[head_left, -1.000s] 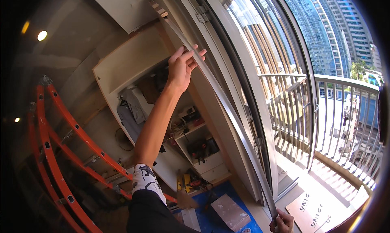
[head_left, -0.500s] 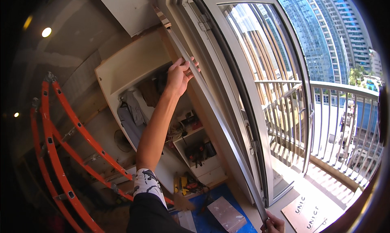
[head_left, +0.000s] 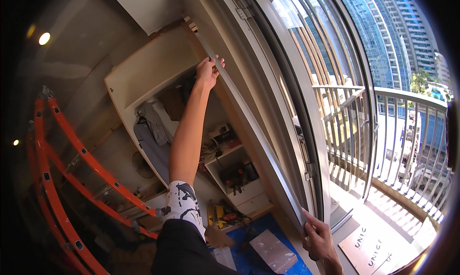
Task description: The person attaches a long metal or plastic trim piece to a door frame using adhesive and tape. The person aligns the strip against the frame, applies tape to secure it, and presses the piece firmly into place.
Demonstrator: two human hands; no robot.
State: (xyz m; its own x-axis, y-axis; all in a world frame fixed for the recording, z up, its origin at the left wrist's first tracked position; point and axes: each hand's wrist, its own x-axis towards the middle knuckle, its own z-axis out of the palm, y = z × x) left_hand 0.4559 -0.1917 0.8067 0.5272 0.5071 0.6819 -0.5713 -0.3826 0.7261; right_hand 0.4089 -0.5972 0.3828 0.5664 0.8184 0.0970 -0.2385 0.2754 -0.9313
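A long, thin grey metal-looking straightedge [head_left: 274, 162] slants along the side of a tall wooden cabinet, by the window frame. Near its upper end, my left hand [head_left: 207, 73] grips it between thumb and fingers, arm stretched up. My right hand [head_left: 317, 239] is closed around its lower part at the bottom right. The open cabinet [head_left: 148, 73] holds hanging grey clothes [head_left: 149, 136] and shelves with tools. Small wood pieces [head_left: 190, 23] show at the cabinet's top corner, near the straightedge's upper end.
An orange stepladder [head_left: 62, 179] stands at left. On the right, a glass door [head_left: 306, 59] opens onto a railed balcony [head_left: 407, 96]. Below lie a blue sheet [head_left: 261, 227], a flat board [head_left: 273, 251], a yellow tool [head_left: 219, 215] and a marked board [head_left: 366, 246].
My right hand has moved up into fuller view, still on the straightedge. My left hand sits slightly higher in the picture. The view has shifted, sliding the ladder left and the door right.
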